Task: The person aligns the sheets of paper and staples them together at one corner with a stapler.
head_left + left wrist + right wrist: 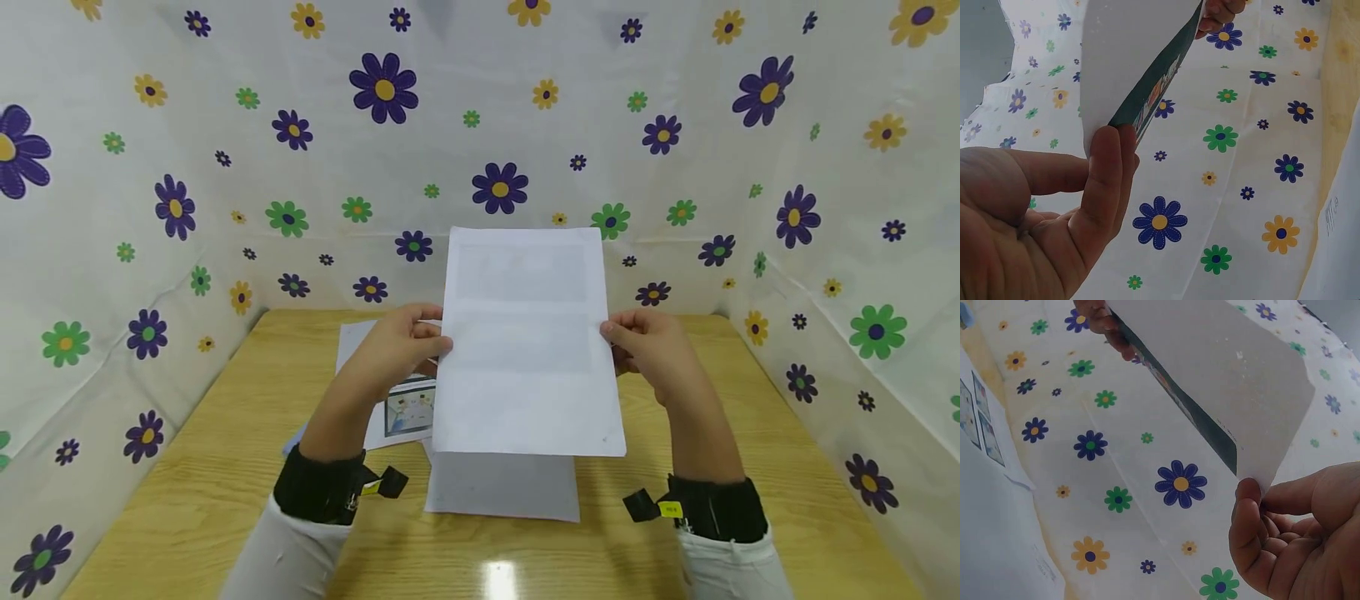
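A white sheet of paper (525,350) is held upright above the table, its blank side toward the head camera. My left hand (401,346) pinches its left edge between thumb and fingers. On the opposite edge, my right hand (648,346) grips the sheet the same way. Both wrist views show a dark green printed picture on the far side of the paper (1157,87). Below it, another pale sheet (502,492) lies on the table, partly covered from view. Printed pages (408,412) with framed pictures lie to the left, partly behind my left hand.
The wooden table (225,467) spreads out beneath my arms. A white cloth (450,150) with purple, yellow and green flowers hangs behind the table and along both sides. A bit of something blue (294,440) shows by the left pages.
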{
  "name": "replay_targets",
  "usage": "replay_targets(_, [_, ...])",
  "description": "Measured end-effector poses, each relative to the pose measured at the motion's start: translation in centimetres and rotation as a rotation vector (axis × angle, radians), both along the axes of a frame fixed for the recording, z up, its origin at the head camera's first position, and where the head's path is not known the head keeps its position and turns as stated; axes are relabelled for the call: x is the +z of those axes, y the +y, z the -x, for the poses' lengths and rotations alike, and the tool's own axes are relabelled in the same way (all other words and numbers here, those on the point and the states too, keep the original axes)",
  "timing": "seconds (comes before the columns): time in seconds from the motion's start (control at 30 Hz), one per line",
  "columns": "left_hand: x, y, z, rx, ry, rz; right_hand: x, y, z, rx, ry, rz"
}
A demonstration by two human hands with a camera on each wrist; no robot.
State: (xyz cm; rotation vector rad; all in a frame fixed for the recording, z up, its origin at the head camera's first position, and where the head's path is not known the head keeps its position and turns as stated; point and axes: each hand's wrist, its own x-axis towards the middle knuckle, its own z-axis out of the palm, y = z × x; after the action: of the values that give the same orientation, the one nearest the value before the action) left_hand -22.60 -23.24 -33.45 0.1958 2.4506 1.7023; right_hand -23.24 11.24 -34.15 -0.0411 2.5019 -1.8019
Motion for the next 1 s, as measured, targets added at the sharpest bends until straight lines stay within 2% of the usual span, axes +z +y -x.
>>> replay_targets(0.23, [0.2, -0.9, -0.7, -0.053, 0.04, -0.013, 0.1, -0.2, -0.5, 0.057, 0.016, -0.008])
replay_targets(0.33, [0.2, -1.2, -0.8, -0.063, 0.022, -0.002, 0.1, -0.1, -0.5, 0.079, -0.006, -0.012])
replay_targets(0.5, [-0.1, -1.6, -0.5, -0.042, -0.029, 0.02, -0.1, -0.4, -0.3, 0.131, -0.039, -0.029])
replay_targets(0.63, [-0.8, -1.6, -0.1, -0.018, -0.063, 0.059, -0.6, -0.7, 0.0, 0.155, -0.063, -0.053])
replay_targets(0.8, [-1.6, -1.5, 0.2, -0.022, -0.081, 0.121, -1.3, -0.8, 0.4, 0.147, -0.124, -0.088])
replay_targets(1.0, [-2.3, -1.7, 0.7, -0.038, -0.114, 0.224, -2.1, -1.0, 0.8, 0.177, -0.152, -0.129])
